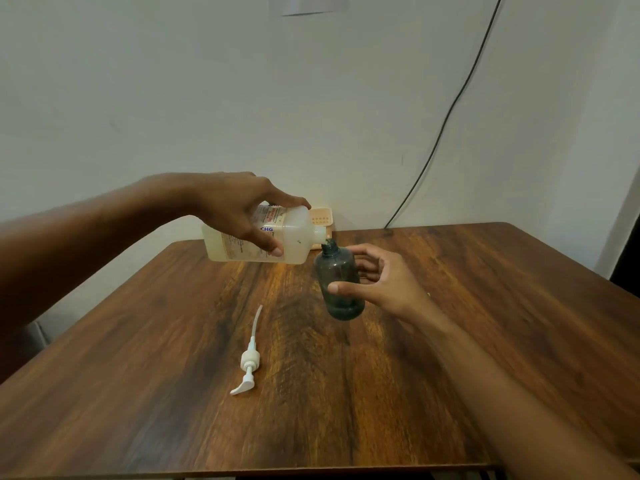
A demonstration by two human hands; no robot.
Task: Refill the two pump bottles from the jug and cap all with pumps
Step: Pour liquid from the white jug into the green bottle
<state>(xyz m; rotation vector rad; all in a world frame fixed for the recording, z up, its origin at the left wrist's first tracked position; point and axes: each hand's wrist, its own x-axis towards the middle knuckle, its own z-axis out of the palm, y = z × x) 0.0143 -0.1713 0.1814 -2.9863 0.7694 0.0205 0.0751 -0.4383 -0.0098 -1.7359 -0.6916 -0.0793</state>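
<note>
My left hand (239, 213) grips a translucent white jug (298, 242) with a printed label, tipped on its side above the table. Its uncapped spout rests right at the open neck of a dark grey see-through bottle (337, 271). That bottle stands on the wooden table (485, 306), held by my right hand (384, 278) with thumb in front and fingers behind. A little dark liquid shows at the bottle's bottom. A white pump (250, 362) with its long dip tube lies flat on the table nearer to me, left of the bottle.
A pale peach plastic box (323, 216) sits at the table's back edge against the wall, behind the jug. A black cable (446, 116) runs down the wall to the table's far edge.
</note>
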